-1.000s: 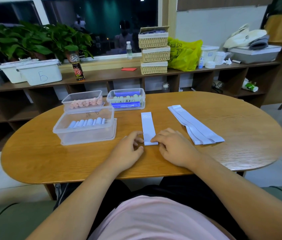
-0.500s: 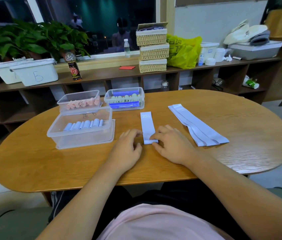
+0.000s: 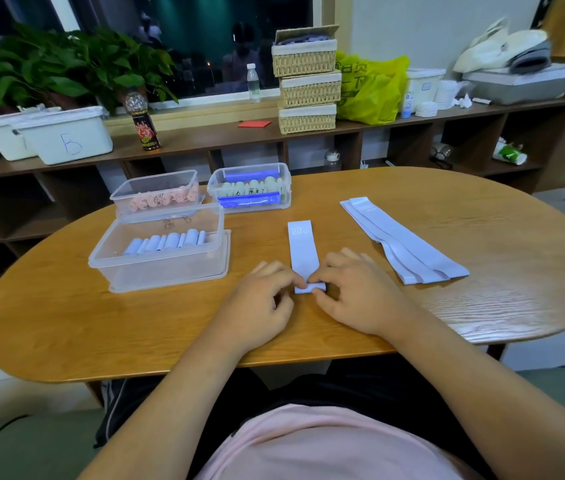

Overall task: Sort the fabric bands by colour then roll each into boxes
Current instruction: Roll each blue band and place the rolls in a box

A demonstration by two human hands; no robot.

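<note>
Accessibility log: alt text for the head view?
Left hand and right hand pinch the near end of a pale blue band on a table, starting a roll. Stacked flat bands lie right; a box of blue rolls, a box of pink rolls and a third box stand left.

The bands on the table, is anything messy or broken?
Nothing is spilled or broken. Only the pile of flat bands on the right looks untidy: its layers are fanned out, not edge to edge. The left hand and right hand pinch another band.
</note>
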